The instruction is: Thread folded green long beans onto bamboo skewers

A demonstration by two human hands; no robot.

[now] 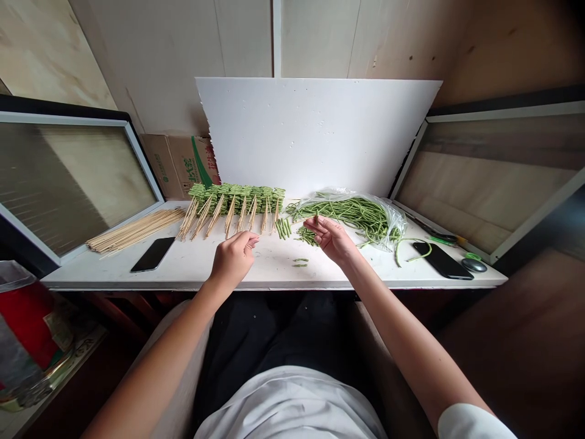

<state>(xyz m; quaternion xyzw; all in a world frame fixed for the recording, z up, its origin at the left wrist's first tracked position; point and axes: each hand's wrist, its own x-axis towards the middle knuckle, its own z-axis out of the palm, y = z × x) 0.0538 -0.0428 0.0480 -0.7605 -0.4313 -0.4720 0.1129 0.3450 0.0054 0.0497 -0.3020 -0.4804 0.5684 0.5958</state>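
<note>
My left hand (pixel 234 257) is above the table's front part, its fingers pinched together. Whatever it may hold is hidden or too thin to see. My right hand (pixel 334 239) is raised at the centre, thumb and fingers closed on a short piece of long bean (pixel 317 217). Below it lies a small heap of cut bean pieces (pixel 307 235). To its left, a few cut pieces lie side by side as a short row (pixel 283 228). Two short pieces (pixel 300 262) lie nearer the front edge. Skewered bean bundles (pixel 237 198) are stacked behind my left hand, bamboo ends facing me.
Loose bamboo skewers (pixel 134 230) and a phone (pixel 153 254) lie at left. Long beans (pixel 356 213) spill from a clear plastic bag (pixel 393 222) at right, near another phone (pixel 442 261) and a dark mouse-like object (pixel 474 265). A white foam board (pixel 320 134) stands behind.
</note>
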